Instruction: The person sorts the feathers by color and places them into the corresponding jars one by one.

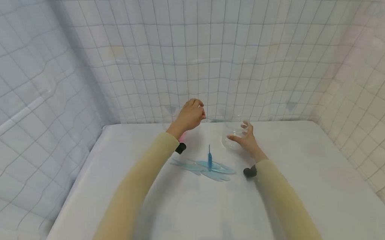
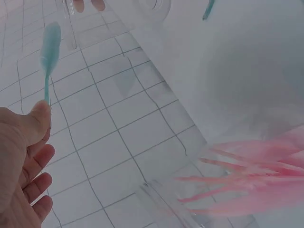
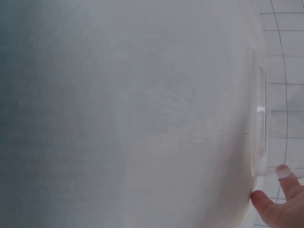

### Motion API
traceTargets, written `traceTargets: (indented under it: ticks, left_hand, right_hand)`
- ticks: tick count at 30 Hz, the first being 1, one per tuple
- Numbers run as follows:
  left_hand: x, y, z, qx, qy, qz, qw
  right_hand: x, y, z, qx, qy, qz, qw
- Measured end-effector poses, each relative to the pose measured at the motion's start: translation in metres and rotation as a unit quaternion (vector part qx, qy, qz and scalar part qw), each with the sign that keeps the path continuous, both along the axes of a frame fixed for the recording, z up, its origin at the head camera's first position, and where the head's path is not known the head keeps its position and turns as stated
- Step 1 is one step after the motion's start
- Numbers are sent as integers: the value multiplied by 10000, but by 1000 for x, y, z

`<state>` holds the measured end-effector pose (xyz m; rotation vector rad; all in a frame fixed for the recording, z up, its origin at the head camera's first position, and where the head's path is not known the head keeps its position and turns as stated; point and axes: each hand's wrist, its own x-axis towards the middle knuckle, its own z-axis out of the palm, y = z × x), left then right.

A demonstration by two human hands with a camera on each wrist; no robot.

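My left hand (image 1: pixel 190 115) pinches a blue-green feather (image 2: pixel 50 50) by its quill between thumb and forefinger; the other fingers are loosely bent. In the head view the feather points right, toward a clear jar (image 1: pixel 230 141) at the table's far side. Around the jar's right side my right hand (image 1: pixel 247 141) curls, thumb in front and fingers behind. The right wrist view shows fingertips (image 3: pixel 283 172) against the clear wall. Pink feathers (image 2: pixel 259 173) are in a second clear container (image 1: pixel 166 121), partly hidden behind my left forearm.
Several light-blue feathers (image 1: pixel 217 169) are spread over the white table (image 1: pixel 192 214), a darker blue feather (image 1: pixel 210 162) among them. Grid-patterned white sheets (image 1: pixel 198 41) hang behind and at both sides. Dark wrist devices (image 1: pixel 250 172) show by both sleeves.
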<state>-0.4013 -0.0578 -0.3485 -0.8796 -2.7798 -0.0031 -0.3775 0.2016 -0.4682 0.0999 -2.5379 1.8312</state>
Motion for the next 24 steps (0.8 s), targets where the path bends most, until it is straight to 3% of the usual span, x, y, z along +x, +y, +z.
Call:
traceTargets:
  ticks: [6,11,16,20,24]
  left_hand:
    - [-7,19,0,-409,86,115,9991]
    - [-9,31,-5,-260,78,137,9995]
    - [-8,30,-14,491,-220,197,9984]
    - [-7,22,-24,1390,-626,290,9879]
    - [-6,13,-33,1899,-855,262,9777]
  right_hand:
    - [3,-4,-4,132,-12,-64,9999]
    - [3,-6,-6,200,-38,-137,9997]
    - [1,-6,-9,220,-49,-159,9996]
    - [0,-3,-8,165,0,-122,9998]
    - [0,1,-5,147,54,-96,9998]
